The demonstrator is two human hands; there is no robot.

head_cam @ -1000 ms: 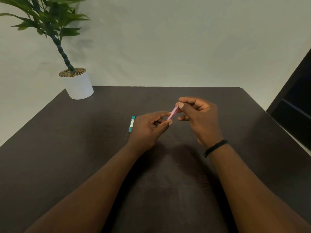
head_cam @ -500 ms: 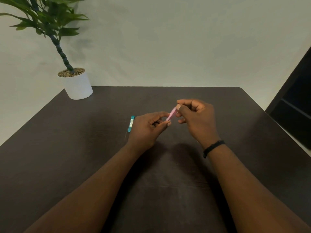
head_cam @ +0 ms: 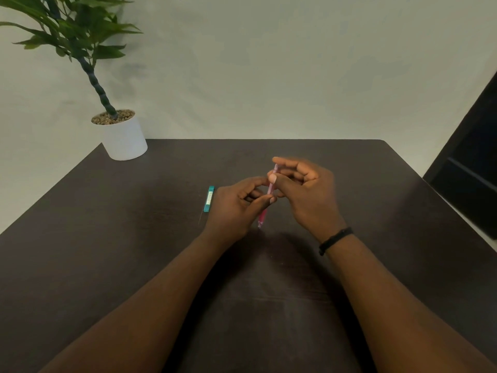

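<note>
Steeply, the pink pen [head_cam: 262, 217] points tip-down (long axis near-upright).

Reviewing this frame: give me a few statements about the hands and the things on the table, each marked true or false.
1. The left hand and the right hand both pinch the pink pencil. True.
2. The teal case is held in the right hand. False: it lies on the table, just beside the left hand.
3. A black wristband sits on the right wrist. True.
4. The potted plant stands at the table's near right corner. False: it stands at the far left corner.
5. The pink pencil lies flat on the table. False: it is held tilted, its lower end pointing down toward the tabletop.
</note>
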